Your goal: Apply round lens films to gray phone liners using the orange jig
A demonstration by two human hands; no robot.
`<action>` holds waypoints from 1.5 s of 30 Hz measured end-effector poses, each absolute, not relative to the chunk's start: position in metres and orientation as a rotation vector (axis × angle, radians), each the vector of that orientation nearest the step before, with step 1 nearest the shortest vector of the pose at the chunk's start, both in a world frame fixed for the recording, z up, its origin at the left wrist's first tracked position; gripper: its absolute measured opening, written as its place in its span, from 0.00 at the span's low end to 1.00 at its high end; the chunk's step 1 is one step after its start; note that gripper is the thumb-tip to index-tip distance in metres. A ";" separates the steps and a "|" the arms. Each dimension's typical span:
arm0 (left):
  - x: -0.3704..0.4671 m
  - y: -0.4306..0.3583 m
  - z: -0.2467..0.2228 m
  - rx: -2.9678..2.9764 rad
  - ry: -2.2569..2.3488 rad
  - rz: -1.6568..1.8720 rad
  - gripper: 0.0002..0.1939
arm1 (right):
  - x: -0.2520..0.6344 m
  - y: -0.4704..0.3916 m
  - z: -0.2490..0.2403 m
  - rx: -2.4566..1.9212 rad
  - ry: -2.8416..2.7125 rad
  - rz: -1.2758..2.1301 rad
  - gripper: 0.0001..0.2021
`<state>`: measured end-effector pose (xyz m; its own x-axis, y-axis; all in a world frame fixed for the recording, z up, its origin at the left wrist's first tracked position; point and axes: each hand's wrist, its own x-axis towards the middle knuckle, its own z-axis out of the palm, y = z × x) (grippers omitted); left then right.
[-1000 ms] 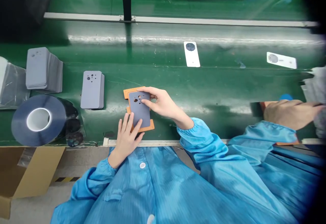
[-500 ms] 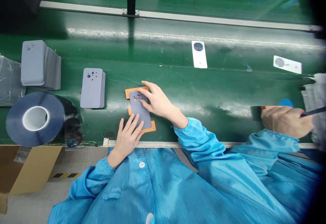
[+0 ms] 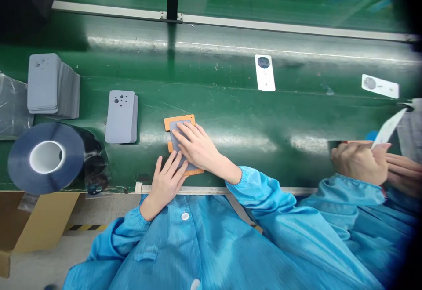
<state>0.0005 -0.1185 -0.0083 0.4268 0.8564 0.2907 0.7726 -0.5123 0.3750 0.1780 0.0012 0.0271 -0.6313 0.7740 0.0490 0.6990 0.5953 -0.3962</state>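
A grey phone back panel (image 3: 173,137) lies on an orange jig (image 3: 180,118) near the front edge of the green bench. My right hand (image 3: 198,147) rests flat over the panel, fingers stretched out, covering its camera holes. At the panel's lower end my left hand (image 3: 167,176) lies with fingers spread, fingertips touching its lower left part. Both hands are open and grip nothing. To the left stands a short stack of grey back panels (image 3: 119,116), with camera holes at the top.
A taller panel stack (image 3: 42,83) and a large film roll (image 3: 20,158) stand at the left. White panels (image 3: 268,79) (image 3: 379,87) lie further back. On the right, a co-worker's hands (image 3: 359,162) hold a white panel (image 3: 389,127). Below left is an open cardboard box (image 3: 42,224).
My right hand has gone from raised, bent fingers at the panel's top to lying flat across it. My left hand has barely moved. The co-worker now holds up a white panel.
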 end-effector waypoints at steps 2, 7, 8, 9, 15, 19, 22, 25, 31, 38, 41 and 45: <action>0.000 -0.118 -0.007 2.501 1.442 0.644 0.29 | 0.174 -0.003 0.026 -1.248 -2.618 0.488 0.24; 0.000 -0.118 -0.007 2.531 1.447 0.627 0.28 | 0.167 -0.004 0.022 -1.306 -2.567 0.481 0.22; 0.000 -0.119 -0.008 2.525 1.447 0.633 0.28 | 0.167 -0.003 0.022 -1.314 -2.552 0.484 0.22; 0.000 -0.120 -0.008 2.515 1.447 0.638 0.29 | 0.166 -0.003 0.022 -1.316 -2.542 0.489 0.22; -0.004 -0.112 -0.011 2.430 1.370 0.676 0.30 | 0.185 -0.003 0.026 -1.252 -2.483 0.594 0.22; -0.002 -0.094 -0.010 2.355 1.302 0.741 0.31 | 0.207 -0.009 0.019 -1.477 -2.239 0.535 0.22; 0.003 -0.085 -0.008 2.322 1.305 0.816 0.30 | 0.217 -0.013 0.010 -1.592 -2.157 0.545 0.24; 0.008 -0.083 -0.003 2.252 1.309 0.884 0.31 | 0.219 -0.015 0.003 -1.567 -2.133 0.616 0.26; 0.010 -0.079 0.014 1.911 1.449 1.155 0.22 | 0.209 -0.013 0.005 -1.556 -2.017 0.700 0.26; -0.001 -0.067 0.021 1.303 1.532 1.272 0.21 | 0.197 -0.018 0.037 -1.231 -1.919 0.953 0.21; -0.006 -0.064 0.019 1.074 1.462 1.298 0.25 | 0.190 -0.023 0.044 -1.081 -2.064 1.078 0.19; -0.010 -0.063 0.016 0.913 1.417 1.290 0.27 | 0.184 -0.025 0.039 -1.113 -2.112 1.086 0.18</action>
